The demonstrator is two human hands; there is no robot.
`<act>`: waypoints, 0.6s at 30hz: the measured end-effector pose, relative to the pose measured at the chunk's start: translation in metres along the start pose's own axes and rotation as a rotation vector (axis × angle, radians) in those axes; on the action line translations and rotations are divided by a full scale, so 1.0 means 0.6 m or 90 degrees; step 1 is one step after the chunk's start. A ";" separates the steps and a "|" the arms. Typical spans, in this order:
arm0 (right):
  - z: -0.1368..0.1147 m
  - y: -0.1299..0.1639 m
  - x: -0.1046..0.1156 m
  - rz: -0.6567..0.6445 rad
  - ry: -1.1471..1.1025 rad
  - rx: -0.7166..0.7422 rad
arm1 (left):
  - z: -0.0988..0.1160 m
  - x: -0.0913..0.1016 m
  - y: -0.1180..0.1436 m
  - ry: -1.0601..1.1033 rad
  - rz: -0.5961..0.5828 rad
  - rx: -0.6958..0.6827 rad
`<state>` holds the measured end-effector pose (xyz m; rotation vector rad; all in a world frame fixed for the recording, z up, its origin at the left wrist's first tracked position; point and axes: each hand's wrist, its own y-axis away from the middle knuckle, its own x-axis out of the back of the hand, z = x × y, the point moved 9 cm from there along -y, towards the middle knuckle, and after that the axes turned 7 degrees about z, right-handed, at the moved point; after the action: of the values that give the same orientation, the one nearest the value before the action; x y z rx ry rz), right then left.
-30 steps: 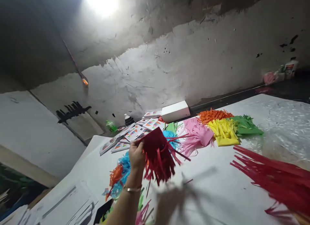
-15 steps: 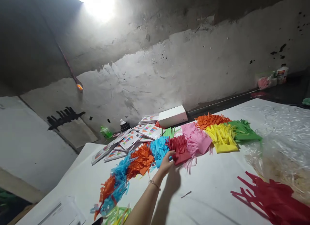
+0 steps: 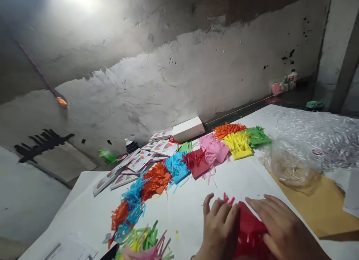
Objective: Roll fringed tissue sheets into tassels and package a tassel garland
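Red fringed tissue paper (image 3: 251, 232) lies on the white tabletop close to me, between my two hands. My left hand (image 3: 220, 224) curls its fingers at the paper's left edge; its thumb is hidden. My right hand (image 3: 286, 224) stretches its fingers out along the right side, and its thumb touches the paper. Pinkish-red strips stick out past my left fingers. Beyond lies a row of fringed bundles: orange (image 3: 155, 179), blue (image 3: 176, 166), dark red (image 3: 198, 163), pink (image 3: 215, 151), yellow (image 3: 238, 145) and green (image 3: 258, 136).
Flat printed packs (image 3: 140, 161) are heaped at the back left beside a white box (image 3: 188, 129). Loose coloured strips (image 3: 146, 241) lie near the front. At right are a clear bag (image 3: 291, 164), brown paper (image 3: 322, 204) and a heap of clear plastic (image 3: 322, 136).
The hand that reached to the dark red bundle has drawn back. Both hands now are at the red tissue paper, which lay alone at lower right. The view has swung right.
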<state>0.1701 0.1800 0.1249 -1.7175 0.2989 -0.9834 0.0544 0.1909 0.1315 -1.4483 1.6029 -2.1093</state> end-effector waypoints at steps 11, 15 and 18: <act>-0.023 0.055 0.057 0.064 -0.137 0.070 | -0.056 0.017 0.076 0.504 -0.174 0.473; -0.020 0.072 0.069 0.044 -0.167 0.051 | -0.034 -0.044 0.085 0.761 -0.283 0.619; -0.004 0.084 0.075 0.066 -0.176 0.009 | -0.017 -0.066 0.102 0.784 -0.246 0.667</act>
<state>0.2098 0.1306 0.1011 -1.7805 0.1976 -0.6622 0.0425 0.1950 0.0589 -0.0131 -0.0553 -3.4333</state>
